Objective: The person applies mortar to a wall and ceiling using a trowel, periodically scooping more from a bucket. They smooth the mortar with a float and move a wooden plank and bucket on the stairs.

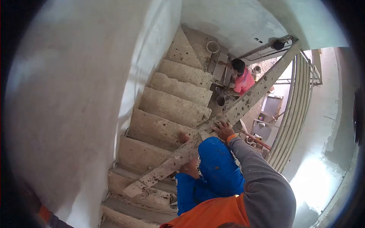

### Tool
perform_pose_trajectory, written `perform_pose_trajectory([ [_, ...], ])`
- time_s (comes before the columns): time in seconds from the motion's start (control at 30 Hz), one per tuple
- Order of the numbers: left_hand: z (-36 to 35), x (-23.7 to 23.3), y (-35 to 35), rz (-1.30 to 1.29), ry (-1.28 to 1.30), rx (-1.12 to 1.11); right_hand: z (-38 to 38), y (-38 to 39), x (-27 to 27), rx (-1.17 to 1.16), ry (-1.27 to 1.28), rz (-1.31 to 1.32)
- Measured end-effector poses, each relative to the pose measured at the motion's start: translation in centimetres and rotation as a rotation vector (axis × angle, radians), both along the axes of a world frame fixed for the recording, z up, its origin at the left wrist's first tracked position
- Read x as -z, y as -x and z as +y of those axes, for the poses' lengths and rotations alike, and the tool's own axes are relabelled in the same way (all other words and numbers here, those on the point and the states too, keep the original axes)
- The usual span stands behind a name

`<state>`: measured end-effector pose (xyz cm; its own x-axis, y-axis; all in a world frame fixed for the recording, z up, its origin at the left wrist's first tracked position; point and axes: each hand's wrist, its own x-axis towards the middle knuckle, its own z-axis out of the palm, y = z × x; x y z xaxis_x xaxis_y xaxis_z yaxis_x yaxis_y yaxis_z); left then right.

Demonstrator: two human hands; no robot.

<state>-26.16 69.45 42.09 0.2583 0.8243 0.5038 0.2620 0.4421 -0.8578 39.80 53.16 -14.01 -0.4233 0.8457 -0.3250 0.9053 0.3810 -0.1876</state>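
A long wooden plank, spattered with mortar, slants across the staircase from lower left to upper right. My right hand lies on top of it near its middle, fingers spread over the wood. At the dark lower-left rim, my left hand shows dimly by the plastered wall; shadow hides its fingers. My bent knee in blue shorts is close beside the plank, and part of my leg is behind it.
Rough concrete steps descend away from me. Below, a co-worker in a pink shirt crouches near a bucket. Another bucket stands at the stair bottom. Long ribbed boards lean on the right beside an open drop.
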Motion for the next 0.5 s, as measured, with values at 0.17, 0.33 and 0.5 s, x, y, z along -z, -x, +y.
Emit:
perform_pose_trajectory([
  [0.17, -0.1, 0.8, -1.2, -0.015, -0.011, 0.068, 0.1, 0.2, -0.2, -0.015, -0.025, 0.007],
  [0.33, -0.6, -0.2, 2.7, 0.05, 0.002, 0.053, 0.2, 0.0, 0.1, 0.016, -0.04, 0.026],
  [0.5, -1.3, -1.4, 9.7, 0.234, 0.015, -0.003, 0.4, -0.1, -0.2, 0.035, 0.026, 0.046],
])
